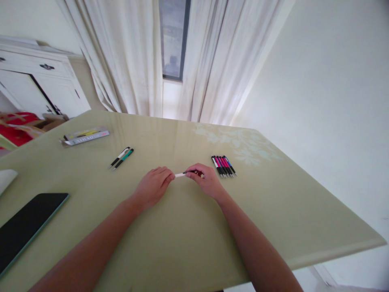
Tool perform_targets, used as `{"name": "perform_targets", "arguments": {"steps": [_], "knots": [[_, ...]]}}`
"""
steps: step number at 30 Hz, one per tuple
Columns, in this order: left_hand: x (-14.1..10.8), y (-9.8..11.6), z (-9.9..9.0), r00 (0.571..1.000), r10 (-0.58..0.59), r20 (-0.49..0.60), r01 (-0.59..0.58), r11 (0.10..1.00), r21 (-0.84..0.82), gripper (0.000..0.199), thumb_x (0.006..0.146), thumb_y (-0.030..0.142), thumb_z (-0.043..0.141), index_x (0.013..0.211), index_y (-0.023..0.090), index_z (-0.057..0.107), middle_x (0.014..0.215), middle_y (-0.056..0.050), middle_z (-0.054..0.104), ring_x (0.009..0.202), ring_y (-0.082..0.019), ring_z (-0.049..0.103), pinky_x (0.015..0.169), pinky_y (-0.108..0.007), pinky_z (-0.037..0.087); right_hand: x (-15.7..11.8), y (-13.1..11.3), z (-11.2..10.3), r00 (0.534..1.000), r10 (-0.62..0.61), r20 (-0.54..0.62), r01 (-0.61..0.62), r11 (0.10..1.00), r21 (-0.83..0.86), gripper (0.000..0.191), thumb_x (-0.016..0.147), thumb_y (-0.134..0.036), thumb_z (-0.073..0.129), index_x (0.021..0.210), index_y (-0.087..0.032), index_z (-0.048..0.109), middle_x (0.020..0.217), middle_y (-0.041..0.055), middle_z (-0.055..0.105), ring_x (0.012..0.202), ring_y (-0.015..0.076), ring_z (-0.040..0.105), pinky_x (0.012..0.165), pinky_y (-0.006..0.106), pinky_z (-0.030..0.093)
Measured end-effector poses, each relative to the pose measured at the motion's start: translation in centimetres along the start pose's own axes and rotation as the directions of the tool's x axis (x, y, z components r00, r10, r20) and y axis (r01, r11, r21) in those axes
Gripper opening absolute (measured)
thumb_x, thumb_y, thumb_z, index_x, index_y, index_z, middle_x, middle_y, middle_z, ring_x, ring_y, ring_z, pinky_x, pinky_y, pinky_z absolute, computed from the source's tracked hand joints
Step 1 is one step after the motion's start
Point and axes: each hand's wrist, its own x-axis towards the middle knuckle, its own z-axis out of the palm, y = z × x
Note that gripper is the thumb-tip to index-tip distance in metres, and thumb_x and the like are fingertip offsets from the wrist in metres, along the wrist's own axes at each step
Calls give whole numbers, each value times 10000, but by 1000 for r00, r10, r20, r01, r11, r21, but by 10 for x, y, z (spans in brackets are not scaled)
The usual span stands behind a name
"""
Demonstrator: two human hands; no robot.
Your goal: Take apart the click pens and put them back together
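Between my two hands lies a white pen [180, 175] with a black clip end, held level just over the table. My left hand [155, 184] is closed round its left end, which the fingers hide. My right hand [206, 179] pinches the black clip end between thumb and fingers. Just right of that hand, a row of several pens [224, 166] in white, pink and blue with black grips lies side by side. Further left, a white pen [119, 157] and a green pen [123, 159] rest next to each other, apart from my left hand.
An open pen box [86, 136] with something yellow in it sits at the table's back left. A dark tablet [32, 223] lies at the near left, by a white object [6, 178]. The pale green table [182, 251] ends near the curtains [130, 56] and wall.
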Motion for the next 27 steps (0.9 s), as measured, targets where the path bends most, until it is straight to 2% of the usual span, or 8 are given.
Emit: {"name": "perform_targets", "arguments": {"steps": [3, 7, 11, 15, 18, 23, 27], "knots": [[0, 0, -1, 1000, 0, -8, 0, 1000, -5, 262, 1041, 374, 445, 1014, 192, 631, 956, -55, 684, 907, -235, 616, 834, -382, 453, 0, 1, 0, 1000, 9, -7, -9, 1000, 0, 173, 923, -361, 692, 942, -208, 768, 838, 25, 734, 681, 140, 563, 618, 264, 406], [-1, -2, -1, 1000, 9, 12, -9, 999, 31, 336, 1061, 328, 368, 930, 197, 649, 916, -56, 699, 895, -240, 622, 836, -393, 448, 1, 1, 0, 1000, 5, -9, -4, 1000, 9, 174, 921, -363, 695, 935, -206, 768, 832, 24, 730, 677, 138, 564, 616, 263, 407], [-1, -3, 0, 1000, 10, -20, -10, 1000, 3, 294, 1059, 362, 393, 1094, 203, 638, 1037, -66, 707, 969, -239, 634, 871, -390, 452, 1, 2, -1, 1000, 16, -21, -16, 1000, -5, 176, 926, -362, 691, 948, -204, 765, 838, 25, 731, 688, 141, 575, 620, 263, 411], [-1, -3, 1, 999, 8, -43, -7, 999, 32, 305, 1063, 275, 338, 1124, 212, 629, 1009, -62, 692, 949, -236, 618, 857, -391, 446, 0, 3, -2, 1000, 28, 0, -28, 999, -19, 138, 926, -321, 697, 950, -203, 763, 838, 18, 728, 687, 133, 575, 625, 254, 418], [-1, -5, 0, 1000, 10, -30, -8, 998, 62, 298, 1045, 218, 349, 1137, 226, 632, 1010, -57, 691, 945, -233, 612, 841, -384, 436, 0, 4, -3, 1000, 0, 30, 2, 998, -68, 78, 910, -267, 720, 931, -207, 767, 878, 23, 724, 768, 142, 609, 676, 252, 443], [-1, -9, 0, 998, -47, -40, 52, 993, 108, 282, 1049, 234, 343, 1110, 224, 618, 1054, -66, 698, 984, -250, 624, 863, -404, 431, 2, 10, -6, 999, -39, 2, 39, 981, -189, 50, 899, -204, 727, 916, -206, 774, 888, 41, 691, 869, 169, 626, 776, 285, 470], [0, -12, 0, 994, -90, -63, 96, 990, 99, 270, 1058, 276, 334, 1088, 215, 595, 1038, -67, 703, 967, -257, 638, 867, -415, 438, 3, 19, -10, 999, -27, -40, 20, 984, -179, 72, 912, -218, 702, 942, -198, 764, 907, 45, 694, 854, 163, 638, 790, 290, 487]]}}
